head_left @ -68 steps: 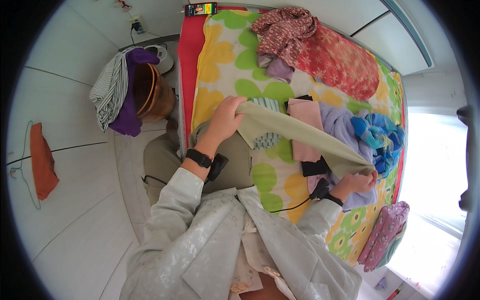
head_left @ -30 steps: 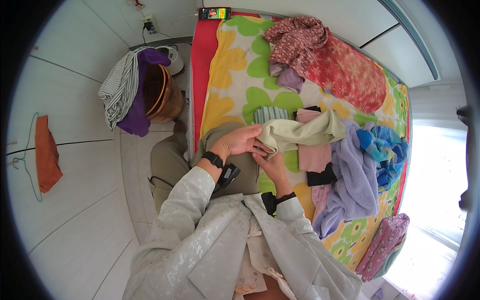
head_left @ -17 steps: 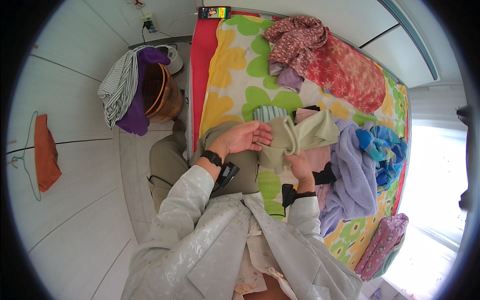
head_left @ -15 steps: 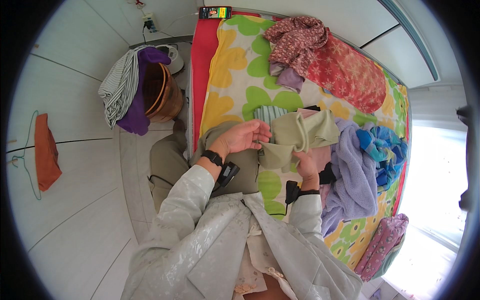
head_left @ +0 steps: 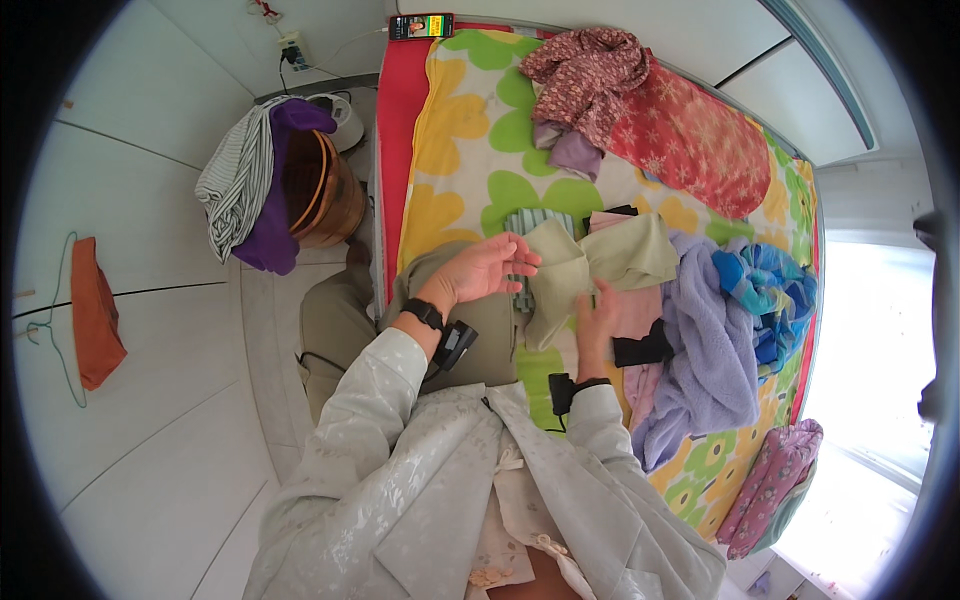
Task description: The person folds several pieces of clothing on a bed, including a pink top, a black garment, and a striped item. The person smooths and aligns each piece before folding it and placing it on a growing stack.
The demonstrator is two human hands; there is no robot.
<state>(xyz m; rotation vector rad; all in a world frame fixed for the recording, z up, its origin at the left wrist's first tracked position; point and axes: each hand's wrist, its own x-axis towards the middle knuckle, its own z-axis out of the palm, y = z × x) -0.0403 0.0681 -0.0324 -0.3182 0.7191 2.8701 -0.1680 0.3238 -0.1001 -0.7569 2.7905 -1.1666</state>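
A light green cloth garment point(head_left: 557, 283) lies partly folded on the bed in front of me, with another part of it spreading to the right. My left hand point(head_left: 488, 268) is at its left edge, palm turned inward and fingers apart, holding nothing. On the lower right of the cloth rests my right hand point(head_left: 597, 318), its fingers stretched along the fabric. Partly covered by the green cloth are a striped teal cloth point(head_left: 540, 222) and a pink cloth point(head_left: 637, 312). A black cloth piece point(head_left: 643, 346) lies just right of my right wrist.
A lavender fleece point(head_left: 705, 340) and a blue checked cloth point(head_left: 765, 300) are heaped at right. Farther back lie a patterned maroon garment point(head_left: 590, 80) and a red snowflake cloth point(head_left: 690, 140). A phone point(head_left: 421, 27) sits at the bed's far corner. Clothes drape over a wooden bucket point(head_left: 335, 200) at left.
The green cloth has been lowered and lies flatter, its raised fold gone. My right hand has let go of the bunched fabric and shifted slightly left. My left hand has barely moved.
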